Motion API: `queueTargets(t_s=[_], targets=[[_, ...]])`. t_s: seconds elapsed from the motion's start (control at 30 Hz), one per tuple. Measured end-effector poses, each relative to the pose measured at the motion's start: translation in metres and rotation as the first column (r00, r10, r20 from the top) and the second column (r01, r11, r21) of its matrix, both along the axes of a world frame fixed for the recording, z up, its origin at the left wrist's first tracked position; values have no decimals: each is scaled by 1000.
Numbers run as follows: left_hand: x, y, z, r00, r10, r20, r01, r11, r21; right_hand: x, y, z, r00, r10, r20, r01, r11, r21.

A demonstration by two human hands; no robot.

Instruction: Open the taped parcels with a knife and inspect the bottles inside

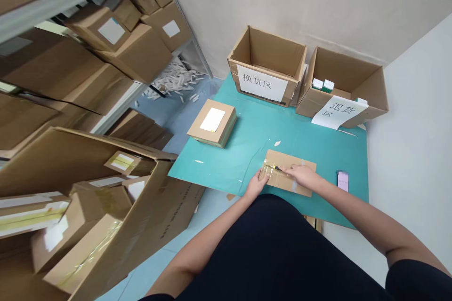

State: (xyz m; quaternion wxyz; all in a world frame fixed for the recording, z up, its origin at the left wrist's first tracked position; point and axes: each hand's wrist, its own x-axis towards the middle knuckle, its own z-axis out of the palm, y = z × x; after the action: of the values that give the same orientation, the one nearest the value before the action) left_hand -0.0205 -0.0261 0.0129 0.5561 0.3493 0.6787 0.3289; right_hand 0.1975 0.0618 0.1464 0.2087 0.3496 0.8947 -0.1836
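A small taped cardboard box lies at the near edge of the green-topped table. In my right hand is a utility knife with a black and yellow body, its tip over the clear tape at the box's left end. My left hand grips that left end, the thumb by the tape and the other fingers partly hidden. Farther left on the table sits a closed cardboard box with a white label.
Two open cartons with paper signs, one on the left and one on the right, stand at the table's back. A phone lies at right. A large carton of parcels and loaded shelves are on the left.
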Motion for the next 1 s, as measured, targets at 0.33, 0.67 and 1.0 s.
queueTargets(t_s=[0.33, 0.67, 1.0], targets=[[-1, -1, -1, 999, 0, 33, -1, 1000, 22, 2, -12, 9, 998, -34, 57, 32, 999, 35], [-1, -2, 4, 1000, -17, 11, 16, 1000, 19, 16, -19, 15, 990, -85, 110, 83, 996, 20], [-2, -2, 1, 1000, -21, -17, 21, 1000, -7, 37, -22, 18, 987, -96, 125, 97, 995, 1]])
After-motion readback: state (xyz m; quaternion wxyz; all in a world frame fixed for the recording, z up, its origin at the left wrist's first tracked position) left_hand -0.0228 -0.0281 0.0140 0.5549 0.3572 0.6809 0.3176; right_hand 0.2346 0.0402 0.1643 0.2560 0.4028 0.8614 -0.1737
